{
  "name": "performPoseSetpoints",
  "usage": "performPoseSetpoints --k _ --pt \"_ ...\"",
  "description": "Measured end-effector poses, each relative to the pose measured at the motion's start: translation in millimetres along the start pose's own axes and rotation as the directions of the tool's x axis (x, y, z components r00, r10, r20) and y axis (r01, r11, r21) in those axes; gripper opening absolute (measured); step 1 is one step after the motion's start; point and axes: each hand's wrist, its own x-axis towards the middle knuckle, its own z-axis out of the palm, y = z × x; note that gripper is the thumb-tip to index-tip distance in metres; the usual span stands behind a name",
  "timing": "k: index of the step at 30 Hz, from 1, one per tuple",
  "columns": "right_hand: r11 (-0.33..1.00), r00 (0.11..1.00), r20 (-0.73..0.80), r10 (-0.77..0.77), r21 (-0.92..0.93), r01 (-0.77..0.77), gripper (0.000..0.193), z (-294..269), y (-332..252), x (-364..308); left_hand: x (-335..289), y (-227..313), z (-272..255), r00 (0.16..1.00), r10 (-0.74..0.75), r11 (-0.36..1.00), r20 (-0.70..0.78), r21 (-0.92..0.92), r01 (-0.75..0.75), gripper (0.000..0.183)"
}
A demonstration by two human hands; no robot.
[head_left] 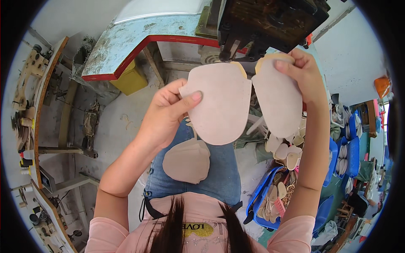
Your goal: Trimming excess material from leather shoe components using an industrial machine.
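My left hand (168, 107) pinches the left edge of a pale, rounded fabric shoe-upper piece (219, 103), thumb on top and fingers behind. A second piece of the same kind (280, 101) is gripped at its upper right by my right hand (303, 74). Both pieces show a yellowish lining along their upper inner edges. Their inner corners come together just below the dark sewing machine head (272, 27); I cannot tell whether they are joined there. On my lap rests a small stack of similar pale pieces (185, 162).
A worn light-blue worktable (130, 40) with a red edge lies ahead, a yellow bin (130, 79) beneath it. To my right, a blue basket (249, 206) holds many cut pieces, with more blue baskets (353, 126) beyond. A wooden-edged bench (41, 122) with thread spools stands left.
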Motion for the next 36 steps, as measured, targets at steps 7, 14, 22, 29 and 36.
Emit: performPoseSetpoints --k 7,14,22,29,36 --pt "0.977 0.973 0.092 -0.212 -0.012 0.213 0.015 0.8 -8.3 38.3 -7.0 -19.8 5.2 0.994 -0.052 0.996 0.1 -0.064 0.059 0.022" --pt "0.951 0.945 -0.112 -0.309 -0.039 0.306 0.016 -16.5 21.5 65.2 -7.0 -11.6 -5.8 0.994 -0.063 0.994 0.086 -0.08 0.07 0.02" --pt "0.988 0.99 -0.008 -0.138 -0.069 0.137 0.014 35.3 -14.0 14.2 22.5 8.9 -35.3 0.891 0.416 0.889 -0.181 0.285 -0.357 0.018" --pt "0.968 0.968 -0.11 -0.227 -0.132 0.212 0.016 50.1 4.8 -5.7 -26.1 -113.5 -84.3 0.83 -0.375 0.439 0.413 0.868 -0.233 0.021" --pt "0.943 0.89 -0.324 -0.319 -0.203 0.264 0.02 79.1 27.4 -24.9 22.8 -27.0 -27.7 0.988 0.128 0.923 0.086 0.355 -0.151 0.03"
